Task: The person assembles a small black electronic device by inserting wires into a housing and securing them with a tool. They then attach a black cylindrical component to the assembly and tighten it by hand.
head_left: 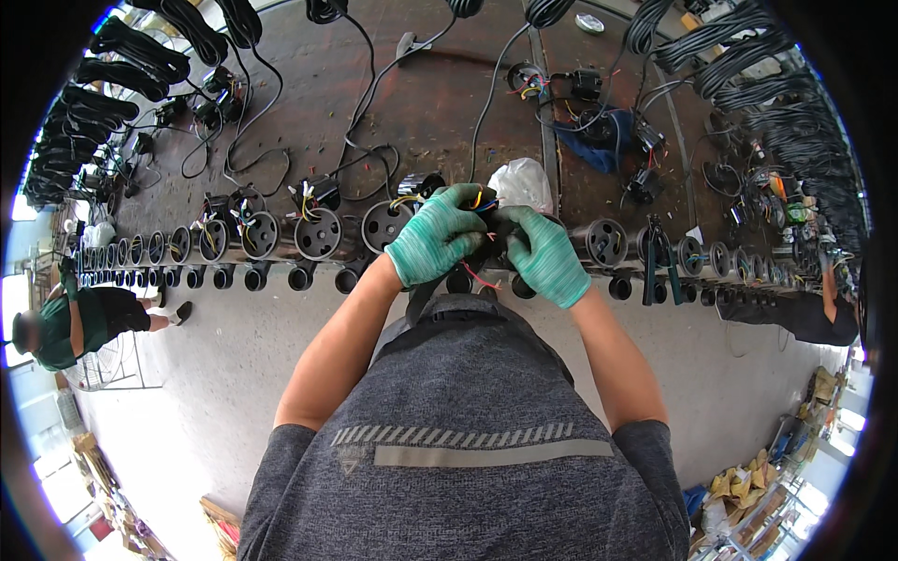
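Both of my hands wear green striped gloves and meet at the near edge of the workbench. My left hand (432,234) is closed, its fingertips pinching thin coloured wires (480,200) in yellow and blue. Close beside it my right hand (547,254) is also closed, with thumb and fingers bent at the same wires; what it grips is hidden. A loose pink-red wire (483,278) hangs below my hands. Left of my left hand lies a round dark metal housing (385,224) with holes in its face, and a black motor-like part (423,184) with a yellow wire sits behind it.
A row of similar round housings (318,234) lines the bench edge. Black cable coils (140,51) hang around the far side. A white plastic bag (522,184) and a blue cloth (599,140) lie on the bench. Pliers (658,262) hang at right. Other people (84,318) stand at both sides.
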Demonstrator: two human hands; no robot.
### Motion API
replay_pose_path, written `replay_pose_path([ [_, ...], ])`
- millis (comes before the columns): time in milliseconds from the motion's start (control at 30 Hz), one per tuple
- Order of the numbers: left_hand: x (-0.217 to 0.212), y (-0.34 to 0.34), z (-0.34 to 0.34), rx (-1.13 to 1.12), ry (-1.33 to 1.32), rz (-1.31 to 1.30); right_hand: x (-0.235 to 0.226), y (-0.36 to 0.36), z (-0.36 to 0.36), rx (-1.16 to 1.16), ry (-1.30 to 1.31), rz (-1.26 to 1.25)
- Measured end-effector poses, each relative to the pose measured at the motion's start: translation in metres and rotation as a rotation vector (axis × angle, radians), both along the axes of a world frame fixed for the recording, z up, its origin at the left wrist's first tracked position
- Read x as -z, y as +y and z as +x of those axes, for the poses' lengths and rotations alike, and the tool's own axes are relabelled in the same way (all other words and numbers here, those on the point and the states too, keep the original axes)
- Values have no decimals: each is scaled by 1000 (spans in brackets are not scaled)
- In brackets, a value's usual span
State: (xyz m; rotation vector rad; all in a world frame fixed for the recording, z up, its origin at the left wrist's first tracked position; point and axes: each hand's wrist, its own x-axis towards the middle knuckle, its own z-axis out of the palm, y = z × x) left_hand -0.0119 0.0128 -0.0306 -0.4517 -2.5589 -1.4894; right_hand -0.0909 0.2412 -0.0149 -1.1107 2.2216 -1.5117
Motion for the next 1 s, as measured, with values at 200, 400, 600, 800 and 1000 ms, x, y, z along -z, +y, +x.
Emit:
replay_pose_path([
  [200,-4,-2,2,12,-25,-6,-6,0,-5,-97,648,165],
  [400,-5,-3,1,26,-58,-4,-4,2,-8,-170,312,165],
  [600,-7,-2,3,30,-71,22,6,-3,10,63,-499,50],
  [800,-6,-4,3,33,-95,45,-10,-4,15,104,390,25],
  [1000,-7,-7,2,56,-87,26,-5,-3,1,-59,685,104],
])
